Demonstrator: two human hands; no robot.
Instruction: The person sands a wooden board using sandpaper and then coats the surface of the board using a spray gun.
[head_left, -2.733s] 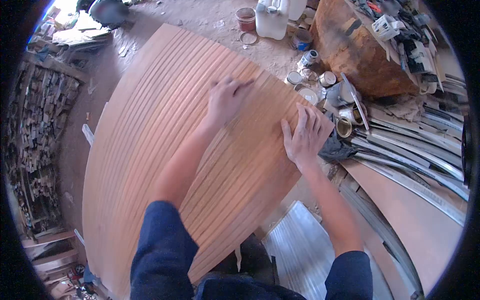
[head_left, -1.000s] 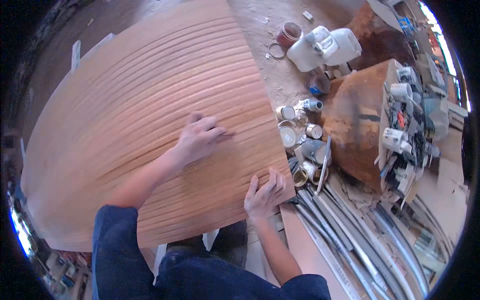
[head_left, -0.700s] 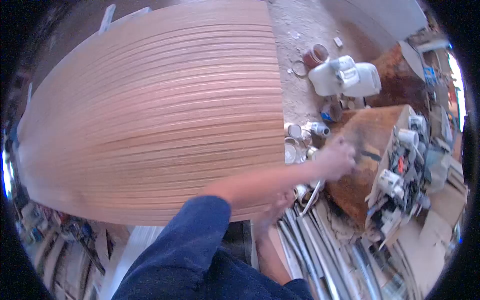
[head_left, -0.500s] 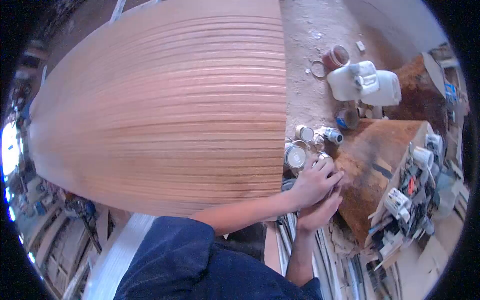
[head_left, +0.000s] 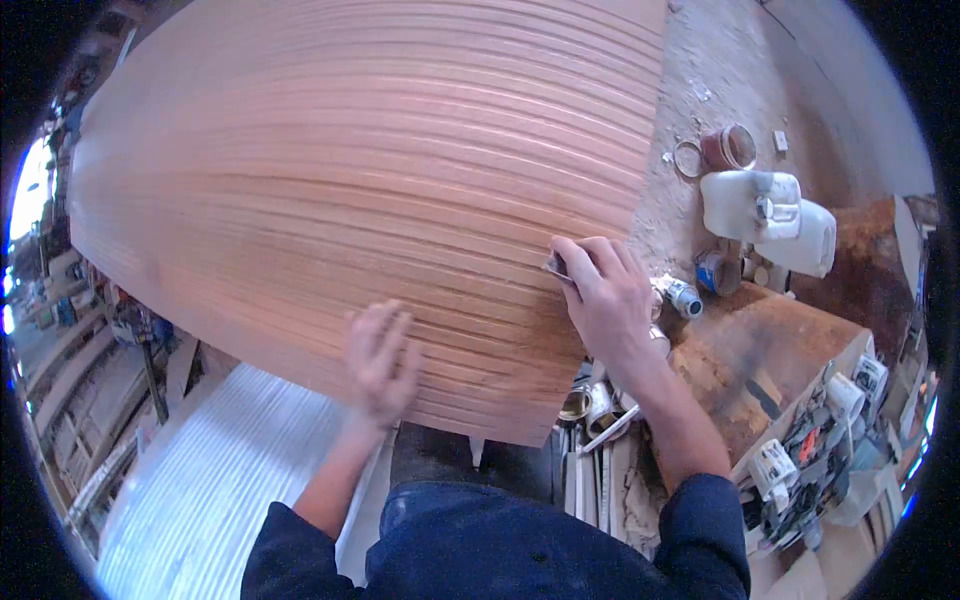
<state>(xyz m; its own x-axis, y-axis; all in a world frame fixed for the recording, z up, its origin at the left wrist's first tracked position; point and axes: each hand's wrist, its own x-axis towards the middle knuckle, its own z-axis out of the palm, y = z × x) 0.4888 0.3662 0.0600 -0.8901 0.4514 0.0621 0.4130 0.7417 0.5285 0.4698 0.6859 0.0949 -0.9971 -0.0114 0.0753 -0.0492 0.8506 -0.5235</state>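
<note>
A large wooden panel (head_left: 400, 190) with many parallel grooves fills the upper left and middle of the view. Near its right edge, my right hand (head_left: 610, 295) pinches a small dark folded piece (head_left: 557, 266), which looks like sandpaper, against the grooved surface. My left hand (head_left: 383, 365) is over the panel's near edge, slightly blurred, its fingers apart and nothing in them. Whether its palm touches the wood is hard to tell.
Cans (head_left: 683, 298), a red-brown tub (head_left: 728, 148) and white jugs (head_left: 752, 206) stand on the floor to the right. A rusty brown block (head_left: 760, 350) bears cups and scraps. Below left lies a pale ribbed sheet (head_left: 215, 480).
My hands came together near the cans and are now apart over the panel. The small piece now shows in my right hand; my left hand has opened. The view has turned.
</note>
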